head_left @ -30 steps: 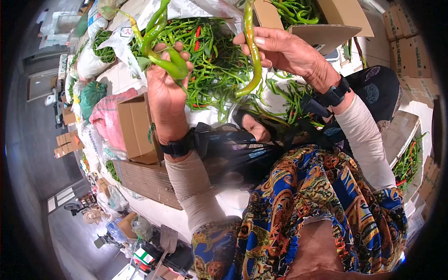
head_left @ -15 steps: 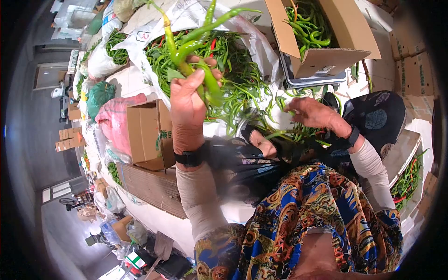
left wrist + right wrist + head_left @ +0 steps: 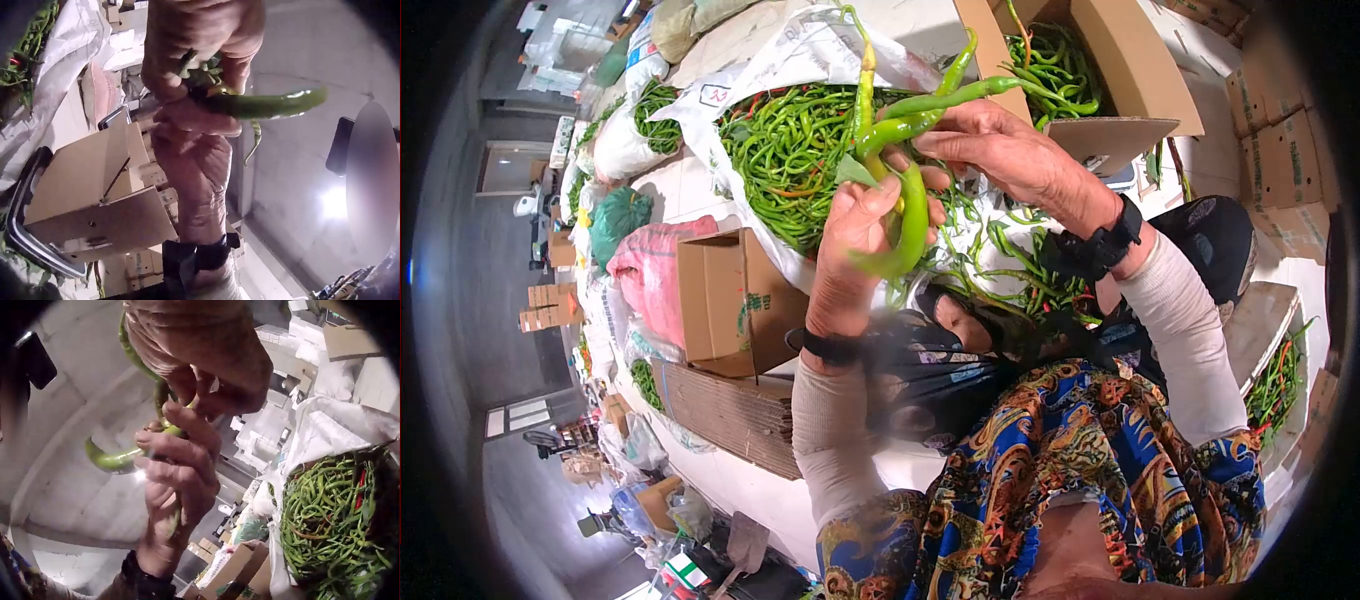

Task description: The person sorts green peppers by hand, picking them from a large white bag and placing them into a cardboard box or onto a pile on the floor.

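In the head view my left hand (image 3: 860, 245) grips a bunch of long green chili peppers (image 3: 905, 220), with their curved bodies crossing and poking out past the fingers. One pepper stem end is yellowish and points up. My right hand (image 3: 1025, 155) meets the bunch from the right, its thumb and fingertips pinching a pepper near the middle. From the left wrist, a thick green pepper (image 3: 275, 105) sticks out sideways between both hands. The right wrist view shows the left hand's curled fingers round a pepper (image 3: 112, 459), right below the right hand's fingertips.
A white sack (image 3: 800, 45) lies open under a heap of green peppers (image 3: 785, 165) with some red ones. At the back right stands a cardboard box (image 3: 1135, 60) containing peppers. Loose peppers (image 3: 1035, 270) lie by the person's foot. An open box (image 3: 710, 300) stands at left.
The right hand held a curved pepper up, then was lowered without it, and now is back at the bunch. The left hand, still holding its peppers, has shifted right.
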{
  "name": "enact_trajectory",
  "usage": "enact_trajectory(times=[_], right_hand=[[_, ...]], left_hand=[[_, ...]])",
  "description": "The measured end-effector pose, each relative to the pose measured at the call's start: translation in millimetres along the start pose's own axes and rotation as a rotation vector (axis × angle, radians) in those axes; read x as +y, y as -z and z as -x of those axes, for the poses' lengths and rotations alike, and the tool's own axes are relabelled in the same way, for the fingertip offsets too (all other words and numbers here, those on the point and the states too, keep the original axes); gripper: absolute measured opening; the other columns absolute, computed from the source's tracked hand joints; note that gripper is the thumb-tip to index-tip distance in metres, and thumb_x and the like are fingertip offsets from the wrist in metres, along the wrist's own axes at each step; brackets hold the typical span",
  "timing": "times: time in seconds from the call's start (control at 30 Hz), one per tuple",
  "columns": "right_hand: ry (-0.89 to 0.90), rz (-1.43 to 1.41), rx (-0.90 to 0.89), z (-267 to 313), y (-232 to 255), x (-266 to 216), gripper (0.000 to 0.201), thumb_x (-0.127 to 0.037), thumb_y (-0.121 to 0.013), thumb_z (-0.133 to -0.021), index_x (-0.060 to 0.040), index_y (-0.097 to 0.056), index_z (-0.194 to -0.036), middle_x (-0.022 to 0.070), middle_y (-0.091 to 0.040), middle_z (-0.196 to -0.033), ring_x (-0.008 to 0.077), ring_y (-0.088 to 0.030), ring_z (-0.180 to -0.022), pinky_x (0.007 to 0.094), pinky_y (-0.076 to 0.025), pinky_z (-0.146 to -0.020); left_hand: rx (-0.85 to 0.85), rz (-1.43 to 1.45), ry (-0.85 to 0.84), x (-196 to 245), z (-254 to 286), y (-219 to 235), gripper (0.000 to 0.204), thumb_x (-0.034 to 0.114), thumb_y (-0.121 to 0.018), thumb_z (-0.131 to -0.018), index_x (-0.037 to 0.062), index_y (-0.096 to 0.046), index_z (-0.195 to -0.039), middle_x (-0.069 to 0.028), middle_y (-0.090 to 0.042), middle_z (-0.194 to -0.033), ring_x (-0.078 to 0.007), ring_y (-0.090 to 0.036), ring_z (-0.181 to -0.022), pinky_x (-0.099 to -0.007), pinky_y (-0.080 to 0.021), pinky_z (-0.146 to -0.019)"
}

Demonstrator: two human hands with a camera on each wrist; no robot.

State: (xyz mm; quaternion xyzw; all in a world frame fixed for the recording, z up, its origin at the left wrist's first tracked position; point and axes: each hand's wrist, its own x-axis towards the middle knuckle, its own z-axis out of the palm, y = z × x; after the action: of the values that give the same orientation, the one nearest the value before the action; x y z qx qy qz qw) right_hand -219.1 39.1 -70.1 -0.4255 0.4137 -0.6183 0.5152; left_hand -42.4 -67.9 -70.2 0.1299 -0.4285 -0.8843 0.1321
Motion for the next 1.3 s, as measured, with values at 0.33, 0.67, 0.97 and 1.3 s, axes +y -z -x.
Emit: enact_trajectory(times=[0.33,0.67,0.97,1.3], right_hand=[[0.006,-0.047,0.109,7,1,11,0.018,-0.016,-0.06,-0.091,-0.0015,-0.06,-0.102,0.0017,-0.063,-0.087,0.0078,-0.057,-0.075,0.0223,-0.044,-0.067],[-0.368,-0.272,0.055,43,-16,22,0.033,-0.041,-0.068,-0.085,-0.009,-0.061,-0.089,-0.0049,-0.058,-0.075,0.001,-0.047,-0.061,0.0165,-0.032,-0.047],[-0.281,-0.375,0.235,47,-6,45,0.024,-0.024,-0.074,-0.083,-0.0078,-0.057,-0.086,-0.0045,-0.053,-0.072,0.0027,-0.046,-0.057,0.0169,-0.033,-0.047],[-0.233,-0.402,0.361,59,16,28,0.029,-0.021,-0.074,-0.083,-0.006,-0.051,-0.091,-0.0019,-0.052,-0.078,0.0032,-0.047,-0.058,0.017,-0.037,-0.048]], left_hand=[[-0.135,0.205,0.031,-18,-11,11,0.022,0.019,-0.049,-0.097,0.0062,-0.053,-0.114,-0.02,-0.059,-0.109,-0.0323,-0.062,-0.098,-0.0464,-0.054,-0.084],[0.103,-0.014,-0.206,-15,-9,-18,0.032,0.013,-0.053,-0.094,-0.0028,-0.05,-0.122,-0.0177,-0.062,-0.109,-0.0267,-0.062,-0.102,-0.0395,-0.05,-0.09],[0.123,-0.146,-0.351,-11,-16,-9,0.022,0.021,-0.053,-0.095,0.0078,-0.056,-0.112,-0.0204,-0.046,-0.137,-0.0337,-0.047,-0.126,-0.0466,-0.041,-0.103],[0.176,0.07,-0.398,5,-8,-2,0.016,0.021,-0.054,-0.096,0.0092,-0.051,-0.106,-0.0053,-0.053,-0.092,-0.0155,-0.045,-0.079,-0.0345,-0.039,-0.076]])
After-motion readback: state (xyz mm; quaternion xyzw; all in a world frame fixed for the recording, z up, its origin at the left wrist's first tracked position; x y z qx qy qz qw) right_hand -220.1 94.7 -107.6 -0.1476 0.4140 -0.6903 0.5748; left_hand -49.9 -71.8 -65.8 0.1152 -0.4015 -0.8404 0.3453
